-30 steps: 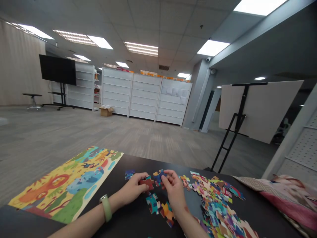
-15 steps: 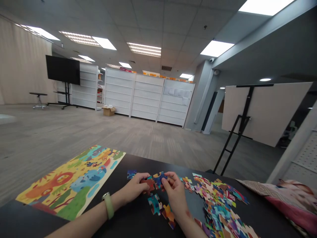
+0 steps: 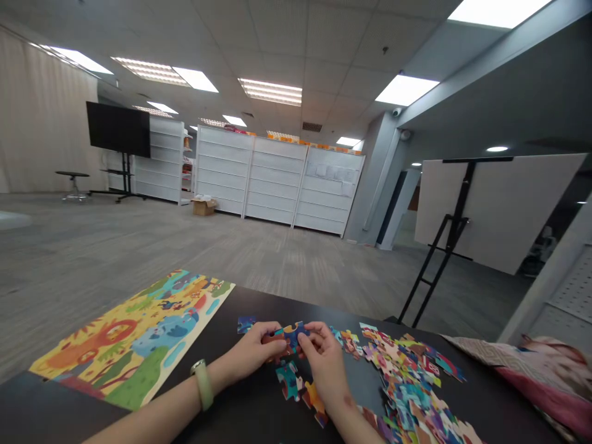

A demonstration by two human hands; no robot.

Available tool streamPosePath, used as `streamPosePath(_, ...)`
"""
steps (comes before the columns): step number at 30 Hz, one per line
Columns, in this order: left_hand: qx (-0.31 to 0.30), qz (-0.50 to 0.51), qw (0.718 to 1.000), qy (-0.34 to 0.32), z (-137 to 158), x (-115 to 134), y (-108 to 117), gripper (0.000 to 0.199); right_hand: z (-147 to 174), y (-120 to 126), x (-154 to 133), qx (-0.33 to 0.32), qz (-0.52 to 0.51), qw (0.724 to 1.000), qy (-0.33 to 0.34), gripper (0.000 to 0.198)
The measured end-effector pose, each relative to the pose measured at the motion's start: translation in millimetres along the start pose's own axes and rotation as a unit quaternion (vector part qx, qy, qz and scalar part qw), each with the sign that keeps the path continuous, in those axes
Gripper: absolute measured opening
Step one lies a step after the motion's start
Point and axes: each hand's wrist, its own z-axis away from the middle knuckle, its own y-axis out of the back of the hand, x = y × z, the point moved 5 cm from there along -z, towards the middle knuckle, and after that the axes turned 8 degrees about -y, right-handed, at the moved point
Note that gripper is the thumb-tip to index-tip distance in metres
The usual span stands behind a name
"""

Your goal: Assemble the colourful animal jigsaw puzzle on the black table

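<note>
My left hand point(image 3: 257, 350), with a pale green band at the wrist, pinches a reddish-brown puzzle piece point(image 3: 276, 337). A dark blue puzzle piece point(image 3: 293, 335) is held between the thumb and fingers of my right hand point(image 3: 324, 357). The two pieces meet edge to edge above the black table point(image 3: 240, 404); whether they are fully locked I cannot tell. Just below my hands lie a teal puzzle piece point(image 3: 288, 379) and an orange puzzle piece point(image 3: 315, 402). Beyond my left hand rests another blue piece point(image 3: 246, 324).
A large pile of loose puzzle pieces point(image 3: 416, 394) spreads over the table's right side. On the left lies a colourful animal picture sheet point(image 3: 139, 339). Patterned cloth point(image 3: 531, 376) covers the right edge. A board on a black easel point(image 3: 456, 228) stands beyond the table.
My right hand has moved slightly left, bringing the dark blue piece against the reddish-brown one; the gap between them has closed. My left hand stays nearly in place.
</note>
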Motion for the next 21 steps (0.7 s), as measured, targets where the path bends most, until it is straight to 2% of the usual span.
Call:
streamPosePath(5, 0.02, -0.002, 1.0, -0.001, -0.7, -6.0, 0.1, 0.043, 2.0, -2.8, -0.6, -0.002, 0.006, 1.0, -0.003, 0.043)
streamPosePath(21, 0.05, 0.014, 0.999, 0.017, -1.6, -4.6, 2.9, 0.042, 3.3, -4.4, 3.8, -0.014, 0.016, 1.0, -0.01, 0.041)
